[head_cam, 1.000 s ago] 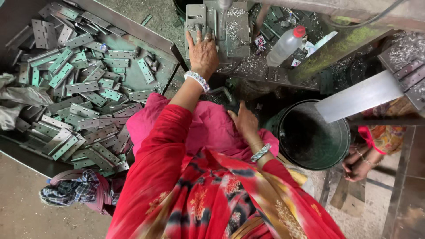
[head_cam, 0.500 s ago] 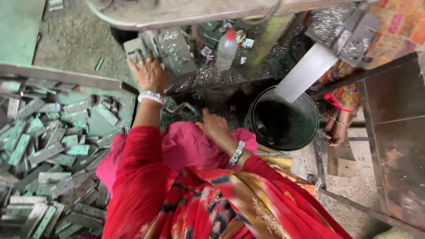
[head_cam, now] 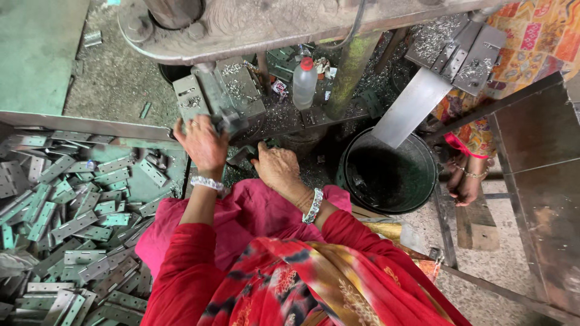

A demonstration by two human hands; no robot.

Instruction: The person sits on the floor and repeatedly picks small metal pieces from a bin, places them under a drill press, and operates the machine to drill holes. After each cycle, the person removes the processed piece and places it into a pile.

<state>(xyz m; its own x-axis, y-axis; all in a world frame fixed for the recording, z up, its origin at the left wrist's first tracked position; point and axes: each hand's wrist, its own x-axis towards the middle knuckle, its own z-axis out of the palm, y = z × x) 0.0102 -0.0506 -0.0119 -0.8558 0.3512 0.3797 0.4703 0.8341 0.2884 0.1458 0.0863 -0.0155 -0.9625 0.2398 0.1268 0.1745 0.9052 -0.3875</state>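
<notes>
Both hands work at the front edge of a grimy machine bed. The left hand (head_cam: pixel 204 143) curls its fingers over a dark metal piece (head_cam: pixel 232 122) at the lip of the bed, closed around it as far as can be seen; what lies under the palm is hidden. The right hand (head_cam: pixel 278 166) rests just beside it, lower, fingers bent down toward the dark gap beneath the bed; whether it holds anything cannot be told.

Behind the hands, on the bed, sit grey steel blocks (head_cam: pixel 219 90) strewn with metal shavings, and a clear plastic bottle with a red cap (head_cam: pixel 304 83) stands upright near a green column (head_cam: pixel 349 72).

Judging by the layout, one piece is being set or taken at the machine, while much work looks left: a large tray (head_cam: pixel 90 124) to the left is heaped with flat grey hinge plates (head_cam: pixel 72 226). To the right, a metal chute (head_cam: pixel 411 108) slopes into a black bucket (head_cam: pixel 386 175), whose contents are too dark to make out.
</notes>
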